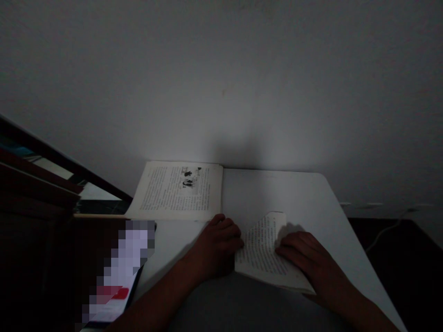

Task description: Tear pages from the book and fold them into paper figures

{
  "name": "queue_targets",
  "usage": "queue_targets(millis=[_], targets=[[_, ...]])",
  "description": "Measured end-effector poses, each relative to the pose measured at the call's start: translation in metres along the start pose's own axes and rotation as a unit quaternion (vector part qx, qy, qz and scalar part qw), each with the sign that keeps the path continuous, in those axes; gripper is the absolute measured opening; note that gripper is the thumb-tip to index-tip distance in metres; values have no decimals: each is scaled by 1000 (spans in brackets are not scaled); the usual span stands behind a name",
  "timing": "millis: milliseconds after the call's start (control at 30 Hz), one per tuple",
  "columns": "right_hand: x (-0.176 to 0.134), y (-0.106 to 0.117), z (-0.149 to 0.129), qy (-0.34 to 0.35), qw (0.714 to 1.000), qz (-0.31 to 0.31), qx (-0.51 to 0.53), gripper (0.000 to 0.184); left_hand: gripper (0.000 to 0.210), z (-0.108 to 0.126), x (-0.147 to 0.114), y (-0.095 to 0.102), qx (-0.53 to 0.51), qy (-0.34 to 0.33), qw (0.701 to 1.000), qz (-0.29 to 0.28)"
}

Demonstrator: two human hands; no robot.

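Observation:
A folded printed paper [263, 249], its upper left edge slanting and its lower edge looking layered, lies at the near side of the white table. Its left edge meets the curled fingers of my left hand [219, 244], which is closed at that side. Over the right part of the paper, my right hand [304, 253] has its fingers bent and close together; its thumb is hidden. Farther left lies an open book page [176, 191] with columns of print and a small black-and-white drawing, just beyond my left hand.
The white table [297, 193] stands against a pale wall [221, 83]. A lit phone [114, 281], its screen mostly blurred out, lies by the left edge near my left forearm. Dark furniture [34, 193] is at the left; a white cable [387, 228] runs at the right.

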State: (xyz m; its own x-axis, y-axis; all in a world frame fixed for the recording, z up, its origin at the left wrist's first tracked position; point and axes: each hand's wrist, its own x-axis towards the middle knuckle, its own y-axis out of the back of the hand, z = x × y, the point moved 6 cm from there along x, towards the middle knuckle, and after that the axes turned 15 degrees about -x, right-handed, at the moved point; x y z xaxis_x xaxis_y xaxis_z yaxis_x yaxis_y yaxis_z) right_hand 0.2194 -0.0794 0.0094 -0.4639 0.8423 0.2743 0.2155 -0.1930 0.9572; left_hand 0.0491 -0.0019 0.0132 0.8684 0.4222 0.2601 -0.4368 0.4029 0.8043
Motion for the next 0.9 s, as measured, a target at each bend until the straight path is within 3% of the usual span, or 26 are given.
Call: queue_targets(millis=[167, 433, 900], targets=[[-1, -3, 4, -25, 1000, -2, 0, 37, 6, -3, -1, 0, -1, 25, 1000, 9], [0, -5, 10, -88, 996, 4, -7, 11, 17, -8, -1, -1, 32, 106, 994, -10], [2, -11, 20, -183, 982, -18, -40, 17, 22, -7, 3, -4, 70, 232, 970, -18]])
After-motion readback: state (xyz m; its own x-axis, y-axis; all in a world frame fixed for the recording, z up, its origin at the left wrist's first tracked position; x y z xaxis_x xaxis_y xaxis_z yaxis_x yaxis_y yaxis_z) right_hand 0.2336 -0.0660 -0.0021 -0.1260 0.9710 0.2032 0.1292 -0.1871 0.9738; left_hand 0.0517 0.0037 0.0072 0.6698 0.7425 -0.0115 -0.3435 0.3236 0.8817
